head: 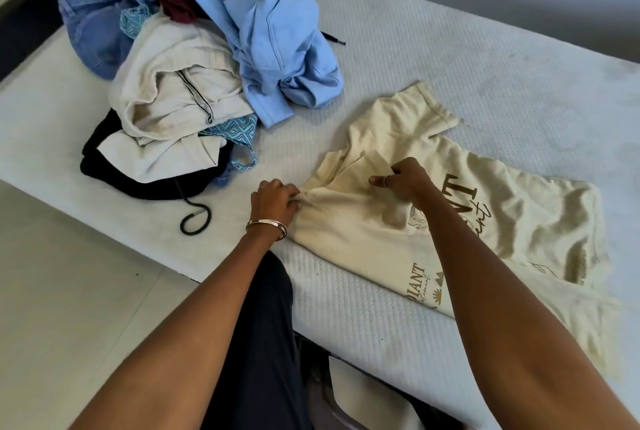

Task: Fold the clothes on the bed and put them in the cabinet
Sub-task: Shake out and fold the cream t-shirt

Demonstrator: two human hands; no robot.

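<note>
Off to the left of the cream printed T-shirt (433,194), the unfolded heap of clothes (194,59) sits on the white quilted mattress (450,59). The left hand (275,202) is bunching the shirt's near-left edge in curled fingers; the right hand (403,180) is pinching a fold near the collar. The shirt's long axis runs away rightward from both grips, one sleeve pointing up. No cabinet or container in sight.
</note>
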